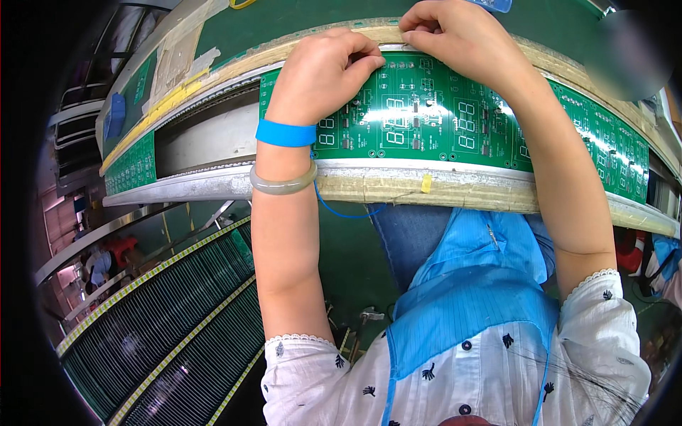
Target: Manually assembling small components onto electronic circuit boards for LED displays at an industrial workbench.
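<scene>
A green circuit board (433,117) with rows of digit outlines and small dark parts lies along the rails in front of me. Over its far left part, my left hand (323,74) has thumb and forefinger pinched at the far edge. My right hand (455,35) is a little to the right, its fingers curled together above the far rail. Whatever either hand holds is too small or hidden to make out. A blue wrist strap (285,133) circles my left wrist, and its thin blue cord (348,213) hangs below the near rail.
More green boards sit in the track at the left (131,170) and right (604,142). The near rail (440,186) runs along my lap. Dark slotted racks with yellow-green edges (163,326) stand at lower left. A small blue block (115,113) is at far left.
</scene>
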`<state>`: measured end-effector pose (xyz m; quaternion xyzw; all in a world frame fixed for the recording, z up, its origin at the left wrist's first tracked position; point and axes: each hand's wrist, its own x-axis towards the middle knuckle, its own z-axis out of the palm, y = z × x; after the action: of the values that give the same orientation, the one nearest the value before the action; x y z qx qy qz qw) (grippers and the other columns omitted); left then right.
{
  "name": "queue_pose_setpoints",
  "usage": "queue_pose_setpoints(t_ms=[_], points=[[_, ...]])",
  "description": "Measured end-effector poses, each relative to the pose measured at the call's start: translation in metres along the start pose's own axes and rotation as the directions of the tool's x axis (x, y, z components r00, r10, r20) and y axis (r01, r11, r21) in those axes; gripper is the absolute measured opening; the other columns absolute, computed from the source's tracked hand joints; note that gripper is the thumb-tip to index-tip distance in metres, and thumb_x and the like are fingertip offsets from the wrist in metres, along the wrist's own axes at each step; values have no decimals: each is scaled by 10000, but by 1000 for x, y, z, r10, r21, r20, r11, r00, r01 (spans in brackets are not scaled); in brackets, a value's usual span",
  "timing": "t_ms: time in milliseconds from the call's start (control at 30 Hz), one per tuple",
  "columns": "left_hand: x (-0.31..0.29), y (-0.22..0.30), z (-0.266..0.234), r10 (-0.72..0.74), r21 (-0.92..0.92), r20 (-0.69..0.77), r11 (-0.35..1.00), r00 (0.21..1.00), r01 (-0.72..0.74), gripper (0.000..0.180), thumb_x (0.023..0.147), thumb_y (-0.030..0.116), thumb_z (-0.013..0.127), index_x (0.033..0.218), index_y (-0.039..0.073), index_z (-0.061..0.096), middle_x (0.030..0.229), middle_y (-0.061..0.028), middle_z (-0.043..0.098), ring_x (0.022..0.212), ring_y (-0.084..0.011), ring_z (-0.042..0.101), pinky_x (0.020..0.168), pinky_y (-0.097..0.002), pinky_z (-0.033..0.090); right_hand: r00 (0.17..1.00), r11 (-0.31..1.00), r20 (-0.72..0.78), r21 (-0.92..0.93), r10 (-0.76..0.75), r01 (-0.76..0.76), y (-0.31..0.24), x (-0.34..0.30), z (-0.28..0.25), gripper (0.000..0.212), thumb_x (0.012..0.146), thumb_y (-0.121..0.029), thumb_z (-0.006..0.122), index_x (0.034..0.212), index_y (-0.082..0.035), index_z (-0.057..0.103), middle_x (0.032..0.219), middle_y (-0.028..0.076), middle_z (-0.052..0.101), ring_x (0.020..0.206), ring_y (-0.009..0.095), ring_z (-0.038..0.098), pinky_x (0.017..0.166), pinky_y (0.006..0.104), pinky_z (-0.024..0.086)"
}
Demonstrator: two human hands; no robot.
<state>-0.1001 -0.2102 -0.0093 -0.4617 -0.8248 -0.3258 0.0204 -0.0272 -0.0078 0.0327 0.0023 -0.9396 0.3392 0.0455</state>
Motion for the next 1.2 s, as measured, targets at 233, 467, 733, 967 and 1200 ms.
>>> queue_pose_setpoints(t_ms=[233,467,733,967,1200], points=[[0,3,-1,31,51,4,998,1000,-31,145,833,174,730,880,37,731,818,-155,670,761,-348,657,683,-421,526,1000,1000,9,-4,-18,19,6,0,2,244,850,-178,645,979,7,739,889,213,719,855,361,702,787,419,548],[2,7,0,82,90,27,992,996,-84,130,821,163,737,865,42,729,821,-158,674,772,-359,656,690,-435,528,999,1000,25,7,-26,26,5,1,-1,247,850,-178,640,980,7,738,897,214,719,869,361,701,792,421,548],[-2,2,-2,-40,-113,-111,993,993,28,156,862,169,742,935,30,742,806,-122,676,677,-225,633,630,-325,506,978,993,-172,-20,-116,114,-2,0,-20,219,856,-152,648,960,17,742,897,208,724,856,346,706,794,413,552],[41,32,-12,1,5,-251,1000,968,0,129,909,93,689,996,7,731,896,-85,705,812,-194,662,743,-290,526,995,868,-100,-494,-9,-42,30,25,-81,237,846,-191,673,992,-28,762,967,193,733,954,335,693,891,432,529],[123,32,23,225,289,-34,935,974,-206,156,879,104,599,939,52,733,929,-162,709,907,-360,652,841,-450,517,979,652,156,-757,134,31,36,46,-72,277,841,-192,635,1068,-98,763,1163,146,701,1260,359,516,1033,601,378]])
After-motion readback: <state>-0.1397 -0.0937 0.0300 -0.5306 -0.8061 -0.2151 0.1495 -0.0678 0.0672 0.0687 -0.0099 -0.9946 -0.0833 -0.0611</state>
